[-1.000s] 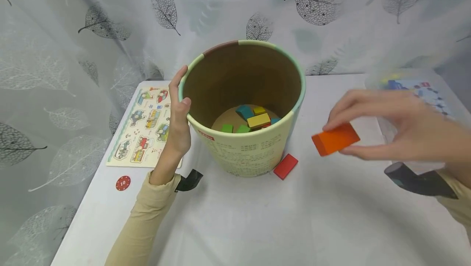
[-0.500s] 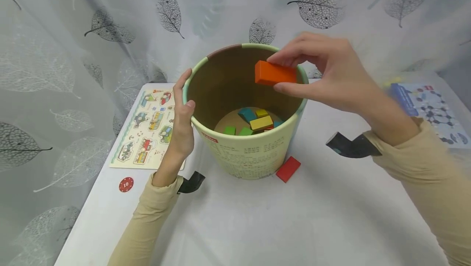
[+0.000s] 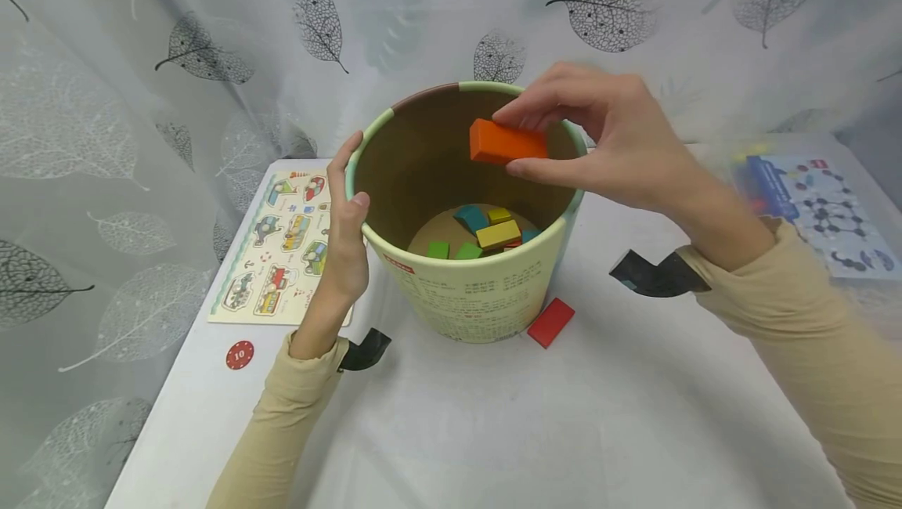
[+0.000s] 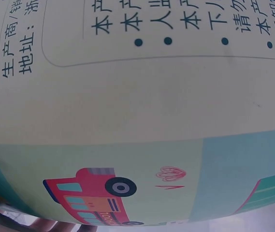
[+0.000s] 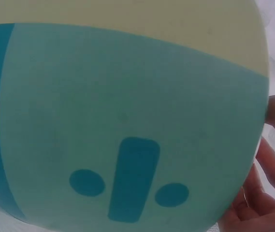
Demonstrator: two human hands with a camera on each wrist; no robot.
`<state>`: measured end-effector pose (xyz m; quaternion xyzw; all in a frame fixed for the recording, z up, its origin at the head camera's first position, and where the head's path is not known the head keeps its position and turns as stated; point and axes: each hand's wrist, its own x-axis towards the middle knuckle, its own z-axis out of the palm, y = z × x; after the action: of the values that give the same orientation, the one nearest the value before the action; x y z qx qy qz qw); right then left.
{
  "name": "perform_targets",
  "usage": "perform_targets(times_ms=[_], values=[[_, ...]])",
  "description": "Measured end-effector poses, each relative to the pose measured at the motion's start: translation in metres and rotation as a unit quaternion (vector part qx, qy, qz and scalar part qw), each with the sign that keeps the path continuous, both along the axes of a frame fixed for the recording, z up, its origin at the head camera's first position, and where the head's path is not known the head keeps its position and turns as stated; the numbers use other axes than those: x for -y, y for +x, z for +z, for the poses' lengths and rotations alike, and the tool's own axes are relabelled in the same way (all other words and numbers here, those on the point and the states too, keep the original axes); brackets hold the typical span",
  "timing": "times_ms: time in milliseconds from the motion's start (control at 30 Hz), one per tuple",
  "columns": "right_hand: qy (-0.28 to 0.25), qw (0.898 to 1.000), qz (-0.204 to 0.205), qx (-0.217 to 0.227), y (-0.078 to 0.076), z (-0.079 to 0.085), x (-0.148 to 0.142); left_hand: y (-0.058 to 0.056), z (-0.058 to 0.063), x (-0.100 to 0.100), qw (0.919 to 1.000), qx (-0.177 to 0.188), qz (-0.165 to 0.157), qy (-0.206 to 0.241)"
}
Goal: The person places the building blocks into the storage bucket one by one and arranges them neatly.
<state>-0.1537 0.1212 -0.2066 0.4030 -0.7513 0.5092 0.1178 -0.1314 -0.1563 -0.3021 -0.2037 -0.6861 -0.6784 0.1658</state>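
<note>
A tapered bucket (image 3: 472, 290) with a pale yellow-green rim stands on the table. My left hand (image 3: 347, 235) rests against its left side, fingers extended along the outer wall and thumb at the rim. My right hand (image 3: 599, 133) pinches an orange wooden block (image 3: 506, 142) between thumb and fingers above the mouth of the bucket, inside the right part of the rim. On the bucket floor lie several blocks, including a yellow block (image 3: 498, 235), a blue block (image 3: 471, 218) and a green block (image 3: 439, 249). A red block (image 3: 551, 323) lies outside, near the base.
A picture puzzle board (image 3: 278, 250) lies left of the bucket, with a red chip (image 3: 239, 355) marked 10 in front of it. Behind the right forearm sits a clear bag or package (image 3: 835, 215) with a molecule picture. A leaf-patterned curtain (image 3: 423, 16) hangs behind.
My right hand has carried the orange block leftward from beside the bucket to above its mouth, shifting slightly farther left in the last half second. My left hand has stayed at the rim.
</note>
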Motion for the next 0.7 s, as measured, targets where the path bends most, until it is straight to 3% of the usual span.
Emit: perform_targets(times_ms=[233,433,533,700], values=[[0.001,1.000,0.028,-0.005,0.005,0.000,-0.008,-0.001,0.001,0.000,1.0000,-0.003,-0.007,0.004],[-0.024,0.994,0.106,-0.015,0.023,0.000,-0.030,-0.001,0.001,0.000,0.9999,-0.005,-0.011,0.007],[-0.054,0.986,0.160,-0.012,0.033,-0.010,-0.044,-0.001,0.001,0.000,0.9999,-0.003,-0.010,0.007],[-0.016,0.985,0.169,-0.008,0.049,-0.043,-0.064,-0.001,0.001,0.000,0.9999,-0.005,-0.008,0.004]])
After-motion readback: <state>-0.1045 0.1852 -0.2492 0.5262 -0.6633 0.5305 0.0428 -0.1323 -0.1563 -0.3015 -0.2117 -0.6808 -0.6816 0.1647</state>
